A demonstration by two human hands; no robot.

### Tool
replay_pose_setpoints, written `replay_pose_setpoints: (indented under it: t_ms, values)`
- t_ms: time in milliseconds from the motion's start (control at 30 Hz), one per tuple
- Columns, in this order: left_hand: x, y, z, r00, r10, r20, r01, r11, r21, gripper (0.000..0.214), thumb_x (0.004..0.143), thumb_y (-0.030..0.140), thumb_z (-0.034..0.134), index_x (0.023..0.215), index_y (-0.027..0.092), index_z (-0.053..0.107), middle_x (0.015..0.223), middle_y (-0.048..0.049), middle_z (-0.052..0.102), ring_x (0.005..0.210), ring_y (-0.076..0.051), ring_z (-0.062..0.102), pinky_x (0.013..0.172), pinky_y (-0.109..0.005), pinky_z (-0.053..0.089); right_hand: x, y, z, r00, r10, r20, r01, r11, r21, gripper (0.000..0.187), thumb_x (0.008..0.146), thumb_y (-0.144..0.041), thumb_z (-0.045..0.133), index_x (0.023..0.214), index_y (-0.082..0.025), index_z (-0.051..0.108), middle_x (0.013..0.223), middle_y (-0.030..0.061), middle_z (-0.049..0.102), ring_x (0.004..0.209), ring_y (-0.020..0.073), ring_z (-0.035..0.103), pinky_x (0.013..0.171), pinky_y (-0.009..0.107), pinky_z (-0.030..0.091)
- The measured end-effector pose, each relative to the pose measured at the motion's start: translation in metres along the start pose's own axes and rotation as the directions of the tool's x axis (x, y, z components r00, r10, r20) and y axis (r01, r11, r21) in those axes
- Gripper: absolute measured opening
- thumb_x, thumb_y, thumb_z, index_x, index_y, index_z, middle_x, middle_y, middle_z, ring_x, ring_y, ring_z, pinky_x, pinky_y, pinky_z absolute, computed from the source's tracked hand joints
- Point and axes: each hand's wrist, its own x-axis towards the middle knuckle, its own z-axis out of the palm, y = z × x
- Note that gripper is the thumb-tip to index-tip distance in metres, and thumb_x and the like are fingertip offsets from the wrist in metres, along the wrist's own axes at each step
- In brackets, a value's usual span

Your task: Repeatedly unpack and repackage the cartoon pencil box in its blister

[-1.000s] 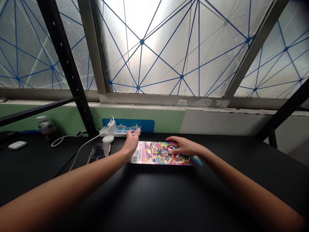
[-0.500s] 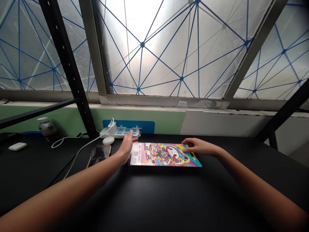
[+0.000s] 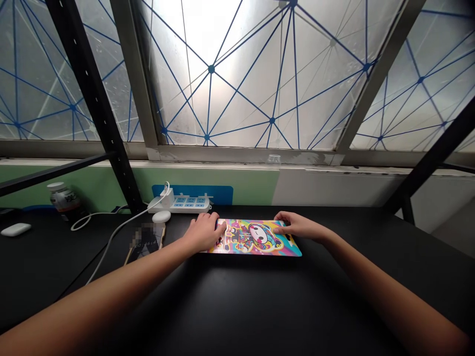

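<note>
A flat, colourful pencil box (image 3: 256,237) with a cartoon figure lies sideways at the middle of the black table. My left hand (image 3: 204,232) grips its left end, thumb on the printed face and fingers over the far edge. That hand covers the white label strip. At the box's right end, my right hand (image 3: 299,226) pinches the far edge, its thumb on top and its other fingers partly hidden behind. The underside of the box cannot be seen.
Left of the box are a phone (image 3: 146,241), a white round case (image 3: 161,217) and a power strip (image 3: 185,203) with a white cable (image 3: 111,237). Farther left stand a bottle (image 3: 65,201) and a white case (image 3: 15,229). Black shelf posts (image 3: 100,113) rise on both sides.
My left hand has moved from beside the box's left edge onto its face, covering the label. My right hand keeps its hold. The view has shifted slightly to the right.
</note>
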Motion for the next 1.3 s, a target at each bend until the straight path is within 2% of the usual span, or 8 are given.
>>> replay_pose_setpoints:
  t_ms: [200, 400, 533, 700, 867, 1000, 1133, 1300]
  values:
    - [0.005, 0.011, -0.014, 0.962, 0.267, 0.055, -0.269, 0.898, 0.349, 0.042, 0.094, 0.060, 0.048, 0.099, 0.019, 0.057, 0.103, -0.0129, 0.067, 0.101, -0.033, 0.060, 0.090, -0.046, 0.044, -0.015, -0.014, -0.003, 0.989, -0.052, -0.142, 0.042, 0.996, -0.075, 0.048, 0.070, -0.056, 0.077, 0.094, -0.020, 0.056, 0.090, 0.0049, 0.067, 0.083, 0.0235, 0.064, 0.065, 0.030, 0.049]
    - [-0.004, 0.030, -0.041, 0.895, 0.440, 0.075, -0.409, 0.742, 0.531, 0.031, 0.097, 0.048, 0.053, 0.104, 0.018, 0.053, 0.110, -0.0123, 0.065, 0.105, -0.030, 0.061, 0.102, -0.046, 0.037, -0.045, -0.045, 0.002, 0.935, -0.257, -0.247, 0.209, 0.956, -0.204, 0.024, 0.085, -0.044, 0.063, 0.086, -0.024, 0.049, 0.091, 0.0019, 0.063, 0.082, 0.0200, 0.059, 0.071, 0.030, 0.048]
    - [-0.029, 0.034, -0.036, 0.837, 0.498, 0.227, -0.534, 0.647, 0.544, 0.022, 0.092, 0.038, 0.062, 0.103, 0.020, 0.056, 0.110, -0.0092, 0.067, 0.097, -0.027, 0.066, 0.088, -0.039, 0.046, -0.068, -0.052, 0.021, 0.916, -0.389, -0.099, 0.335, 0.877, -0.345, 0.010, 0.091, -0.030, 0.053, 0.085, -0.024, 0.050, 0.096, 0.0047, 0.061, 0.081, 0.0191, 0.058, 0.074, 0.031, 0.047]
    - [-0.049, 0.030, -0.025, 0.778, 0.522, 0.351, -0.627, 0.598, 0.499, 0.035, 0.093, 0.053, 0.053, 0.104, 0.019, 0.059, 0.110, -0.0137, 0.065, 0.094, -0.031, 0.064, 0.079, -0.041, 0.047, -0.081, -0.046, 0.035, 0.974, -0.214, 0.077, 0.226, 0.881, -0.417, 0.021, 0.085, -0.042, 0.065, 0.092, -0.025, 0.054, 0.099, 0.0042, 0.063, 0.081, 0.0215, 0.059, 0.069, 0.031, 0.045]
    - [-0.012, 0.043, -0.041, 0.882, 0.295, 0.367, -0.374, 0.912, 0.167, 0.041, 0.084, 0.064, 0.056, 0.091, 0.025, 0.065, 0.102, -0.0115, 0.068, 0.098, -0.032, 0.064, 0.090, -0.042, 0.045, -0.061, -0.050, 0.032, 0.972, -0.233, -0.037, 0.183, 0.842, -0.508, 0.029, 0.090, -0.054, 0.057, 0.088, -0.026, 0.058, 0.093, 0.0056, 0.066, 0.081, 0.0246, 0.060, 0.072, 0.035, 0.043]
    - [0.044, 0.061, -0.045, 0.916, 0.108, 0.386, -0.152, 0.985, 0.087, 0.052, 0.061, 0.077, 0.069, 0.065, 0.025, 0.065, 0.070, -0.0074, 0.070, 0.076, -0.032, 0.067, 0.082, -0.043, 0.051, -0.029, -0.063, 0.034, 0.940, -0.329, -0.091, 0.221, 0.791, -0.571, 0.029, 0.092, -0.052, 0.056, 0.083, -0.024, 0.059, 0.092, 0.0051, 0.064, 0.077, 0.0217, 0.059, 0.071, 0.034, 0.042]
    - [0.093, 0.072, -0.025, 0.911, -0.132, 0.391, 0.139, 0.990, 0.011, 0.055, 0.029, 0.055, 0.093, 0.068, 0.026, 0.068, 0.064, -0.0075, 0.071, 0.070, -0.038, 0.068, 0.077, -0.058, 0.053, 0.000, -0.072, 0.043, 0.933, -0.353, -0.075, 0.246, 0.774, -0.584, 0.029, 0.092, -0.051, 0.058, 0.087, -0.023, 0.062, 0.096, 0.0064, 0.064, 0.081, 0.0216, 0.060, 0.071, 0.033, 0.043]
    - [0.122, 0.081, 0.010, 0.896, -0.297, 0.330, 0.350, 0.930, -0.111, 0.046, 0.056, 0.053, 0.087, 0.086, 0.021, 0.072, 0.085, -0.0172, 0.073, 0.095, -0.049, 0.065, 0.086, -0.074, 0.044, 0.015, -0.081, 0.058, 0.923, -0.384, -0.025, 0.301, 0.761, -0.575, 0.028, 0.093, -0.046, 0.059, 0.109, -0.024, 0.064, 0.107, 0.0078, 0.067, 0.095, 0.0249, 0.062, 0.080, 0.034, 0.045]
